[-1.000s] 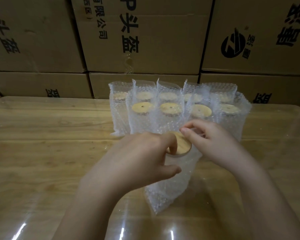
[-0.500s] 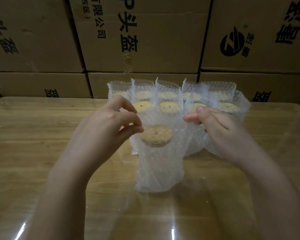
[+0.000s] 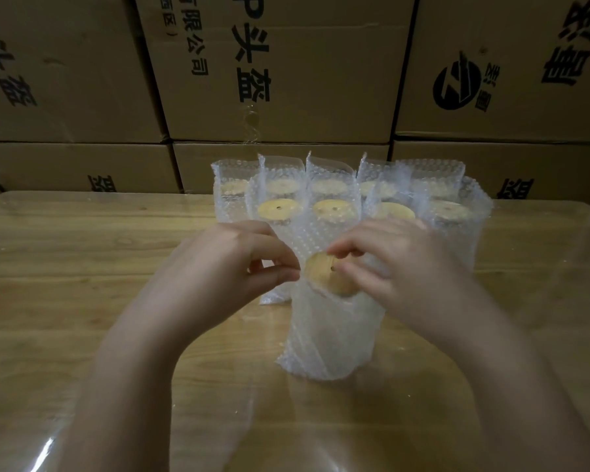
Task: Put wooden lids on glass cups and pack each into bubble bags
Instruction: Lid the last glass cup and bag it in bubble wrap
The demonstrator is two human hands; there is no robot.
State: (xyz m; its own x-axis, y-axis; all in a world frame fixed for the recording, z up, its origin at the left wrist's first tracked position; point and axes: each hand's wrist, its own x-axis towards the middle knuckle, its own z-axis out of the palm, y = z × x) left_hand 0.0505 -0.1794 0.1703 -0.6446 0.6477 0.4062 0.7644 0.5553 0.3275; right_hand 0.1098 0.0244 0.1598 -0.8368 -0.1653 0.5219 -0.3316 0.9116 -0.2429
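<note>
Pinching bubble bag [image 3: 331,335] rim: left hand [image 3: 218,264], right hand [image 3: 399,267] (wooden lid [image 3: 324,281] visible).

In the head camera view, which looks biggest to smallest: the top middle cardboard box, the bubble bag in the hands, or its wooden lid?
1. cardboard box, largest even though farthest.
2. bubble bag.
3. wooden lid, clearly smallest, inside that bag.

Packed cups [image 3: 351,202] block far side; stacked boxes [image 3: 280,69] behind; table [image 3: 82,267] open left, right.
</note>
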